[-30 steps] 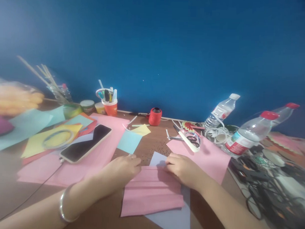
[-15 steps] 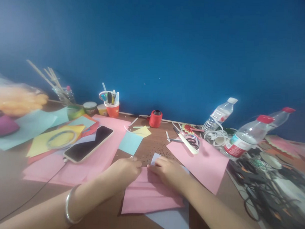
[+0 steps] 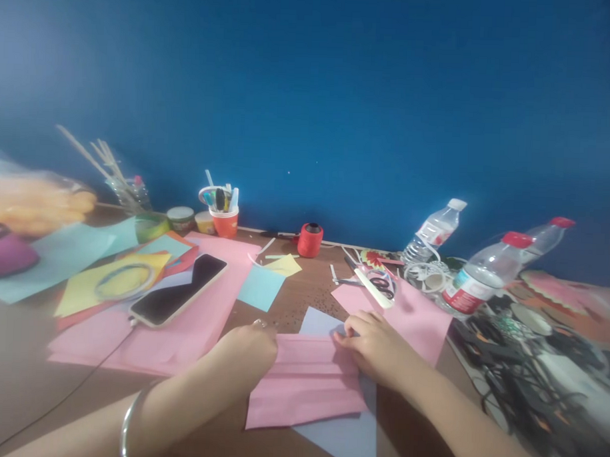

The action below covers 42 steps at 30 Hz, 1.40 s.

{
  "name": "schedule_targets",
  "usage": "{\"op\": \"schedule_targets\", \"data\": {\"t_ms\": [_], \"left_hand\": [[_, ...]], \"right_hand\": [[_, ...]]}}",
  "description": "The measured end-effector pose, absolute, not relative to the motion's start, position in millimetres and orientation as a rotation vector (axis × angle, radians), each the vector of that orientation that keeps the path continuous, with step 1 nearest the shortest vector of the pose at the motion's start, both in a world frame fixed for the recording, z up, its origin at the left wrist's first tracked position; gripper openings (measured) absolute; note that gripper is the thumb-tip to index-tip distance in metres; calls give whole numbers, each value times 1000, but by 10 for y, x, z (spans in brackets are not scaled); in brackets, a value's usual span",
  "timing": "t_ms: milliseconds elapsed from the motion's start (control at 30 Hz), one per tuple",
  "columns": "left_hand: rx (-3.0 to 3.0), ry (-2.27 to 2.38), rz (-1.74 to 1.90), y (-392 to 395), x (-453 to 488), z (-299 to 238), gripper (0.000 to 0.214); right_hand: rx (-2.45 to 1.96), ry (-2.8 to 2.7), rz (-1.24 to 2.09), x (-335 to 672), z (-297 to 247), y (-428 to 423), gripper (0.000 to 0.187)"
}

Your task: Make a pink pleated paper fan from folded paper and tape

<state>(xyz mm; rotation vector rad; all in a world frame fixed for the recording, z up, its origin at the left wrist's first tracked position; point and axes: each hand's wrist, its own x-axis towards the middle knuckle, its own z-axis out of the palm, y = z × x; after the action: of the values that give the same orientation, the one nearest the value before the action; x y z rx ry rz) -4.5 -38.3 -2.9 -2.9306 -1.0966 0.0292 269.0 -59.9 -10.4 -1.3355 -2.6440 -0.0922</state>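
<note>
A pink sheet of paper [image 3: 306, 392] with several parallel creases across it lies in front of me, partly over a pale lavender sheet [image 3: 345, 440]. My left hand [image 3: 250, 352], with a ring and a silver bangle on the wrist, is curled at the far left corner of the pink paper; its fingertips are mostly hidden. At the far right corner, my right hand [image 3: 378, 346] pinches the folded edge between thumb and fingers. Beyond my right hand lie another pink sheet [image 3: 422, 319], black-handled scissors [image 3: 382, 285] and a white-handled tool [image 3: 373, 288].
To the left, a phone [image 3: 183, 287] with a cable rests on stacked coloured papers. A red thread spool [image 3: 310, 241] and a red cup of pens [image 3: 225, 224] stand by the blue wall. Plastic bottles [image 3: 488, 271] and tangled black cables [image 3: 519, 389] crowd the right.
My right hand has slid right along the far edge of the pink paper, from near my left hand to the right corner. My left hand has shifted slightly left and nearer.
</note>
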Motion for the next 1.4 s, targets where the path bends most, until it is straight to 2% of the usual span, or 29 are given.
{"op": "schedule_targets", "data": {"t_ms": [233, 400, 600, 700, 833, 1067, 1267, 1400], "left_hand": [[-2907, -1090, 76, -285, 40, 57, 17], [-3041, -1104, -12, -232, 98, 177, 18], [-3135, -1589, -254, -204, 83, 101, 16], [-3138, -1563, -307, -199, 88, 71, 17], [-3111, -1515, -325, -208, 103, 103, 16], [-3148, -1761, -332, -204, 85, 93, 10], [-3195, -1697, -497, -210, 74, 115, 15], [-3165, -1694, -657, -211, 71, 158, 18]], "right_hand": [[-1402, -2550, 253, 2732, -46, -560, 22], [-1403, -2610, 561, 2706, 106, -344, 32], [-1467, -2491, 440, 2394, 65, -313, 16], [-1441, -2450, 337, 2258, -6, -358, 7], [-1420, -2405, 384, 2226, -13, -388, 8], [-1483, -2298, 566, 2229, 37, -431, 8], [-1448, -2165, 686, 2244, 22, -414, 16], [-1418, -2119, 631, 2250, 44, -414, 17]]}}
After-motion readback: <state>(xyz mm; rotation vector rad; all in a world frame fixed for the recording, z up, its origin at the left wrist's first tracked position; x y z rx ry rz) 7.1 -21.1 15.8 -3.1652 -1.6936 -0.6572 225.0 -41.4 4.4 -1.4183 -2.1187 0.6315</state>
